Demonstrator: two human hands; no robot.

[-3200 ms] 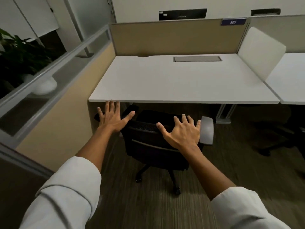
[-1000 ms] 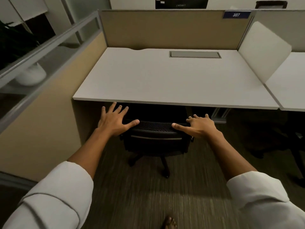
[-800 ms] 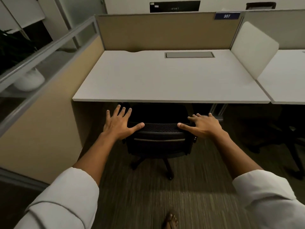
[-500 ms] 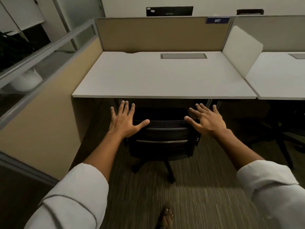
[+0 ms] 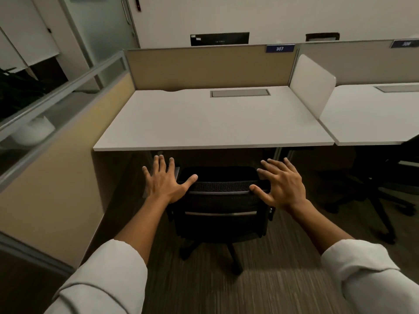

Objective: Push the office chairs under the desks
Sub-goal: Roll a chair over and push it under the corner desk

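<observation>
Black chair (image 5: 221,211) between spread hands, under desk (image 5: 213,123)

A blue "307" label (image 5: 280,48) tops the tan partition (image 5: 210,68); striped carpet (image 5: 260,288) below.

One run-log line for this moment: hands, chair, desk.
left hand: open, at chair back's top-left corner | right hand: open, at top-right corner | chair: seat under desk 307, back outside | neighbouring chair: partly under next desk

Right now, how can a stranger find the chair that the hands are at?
Find the white desk under the blue sign 307. The black mesh-backed chair stands at its front edge, between the two open hands. The other dark chair, rightward, sits by the next desk.
</observation>
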